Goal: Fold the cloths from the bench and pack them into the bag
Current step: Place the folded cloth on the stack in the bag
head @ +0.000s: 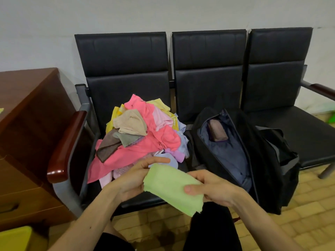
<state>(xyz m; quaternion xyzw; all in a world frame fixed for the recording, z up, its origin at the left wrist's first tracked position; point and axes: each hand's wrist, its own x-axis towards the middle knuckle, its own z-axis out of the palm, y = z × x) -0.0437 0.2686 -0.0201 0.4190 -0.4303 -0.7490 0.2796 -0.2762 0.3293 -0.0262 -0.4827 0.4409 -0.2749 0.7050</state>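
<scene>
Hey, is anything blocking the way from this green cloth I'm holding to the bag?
Nothing visible does. The bag lies unzipped just right of the green cloth, lining bare at the near end. One folded brown cloth lies at its far end; the pile sits left.

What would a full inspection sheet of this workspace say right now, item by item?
Surface: black three-seat bench with wooden armrests.
Job's things: loose pile of cloths on the left seat; open black bag on the middle seat with one folded brown cloth inside; green cloth, folded into a strip, held in front of the bench.
Clutter: yellow-green object at lower left, cannot tell what it is.
Hands: left hand and right hand each hold an end of the green cloth.
Cables: nothing seen.
Surroundings: wooden cabinet left of the bench, pale wall behind, tiled floor.
</scene>
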